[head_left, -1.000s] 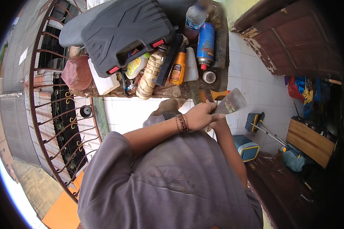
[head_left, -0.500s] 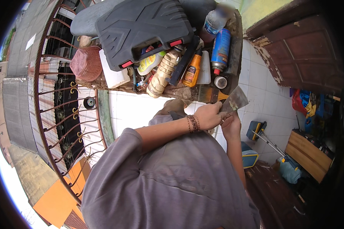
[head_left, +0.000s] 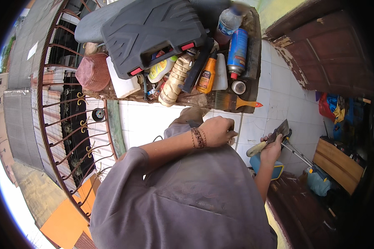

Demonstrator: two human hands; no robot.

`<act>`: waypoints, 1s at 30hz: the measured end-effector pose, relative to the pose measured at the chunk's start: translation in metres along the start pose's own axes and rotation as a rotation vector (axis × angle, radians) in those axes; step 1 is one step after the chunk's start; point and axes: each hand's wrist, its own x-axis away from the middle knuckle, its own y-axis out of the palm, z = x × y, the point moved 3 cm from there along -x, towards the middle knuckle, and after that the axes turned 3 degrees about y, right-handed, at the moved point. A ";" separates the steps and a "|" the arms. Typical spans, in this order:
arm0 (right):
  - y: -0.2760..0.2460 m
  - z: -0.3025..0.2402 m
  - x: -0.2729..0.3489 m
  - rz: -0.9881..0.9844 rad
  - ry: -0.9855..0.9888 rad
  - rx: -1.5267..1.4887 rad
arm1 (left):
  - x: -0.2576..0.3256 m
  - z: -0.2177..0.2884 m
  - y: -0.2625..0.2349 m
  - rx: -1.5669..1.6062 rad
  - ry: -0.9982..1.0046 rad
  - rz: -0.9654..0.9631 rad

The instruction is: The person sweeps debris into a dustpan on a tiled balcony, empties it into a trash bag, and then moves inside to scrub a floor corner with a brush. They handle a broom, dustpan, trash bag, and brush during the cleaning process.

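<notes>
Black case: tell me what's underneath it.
A white container and a bottle with a yellow label poke out from under the black case. Their covered parts, and anything deeper underneath, cannot be seen.

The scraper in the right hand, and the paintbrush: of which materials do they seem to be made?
Scraper: thin, flat, grey blade, probably dull metal; pale, worn-looking handle, perhaps wood.
Paintbrush: smooth orange handle, painted or varnished wood or plastic, I cannot tell which; its dark bristles show as fine strands, natural or synthetic fibre.
</notes>
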 end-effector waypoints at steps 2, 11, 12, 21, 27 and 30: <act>-0.054 0.012 -0.017 0.010 0.078 0.096 | 0.021 -0.006 -0.022 -0.157 -0.099 0.075; -0.235 0.124 0.011 0.030 0.331 1.370 | 0.065 -0.061 -0.078 -0.401 -0.304 0.701; -0.242 0.132 0.012 0.016 0.332 1.368 | 0.063 -0.063 -0.081 -0.439 -0.194 0.813; -0.217 0.123 -0.006 0.046 0.315 1.140 | 0.027 -0.082 -0.083 -0.368 -0.206 0.813; -0.186 0.095 -0.028 0.149 0.249 0.876 | 0.031 -0.087 -0.096 -0.148 -0.294 0.815; -0.190 0.101 -0.029 0.163 0.252 0.875 | 0.030 -0.086 -0.103 -0.039 -0.286 0.766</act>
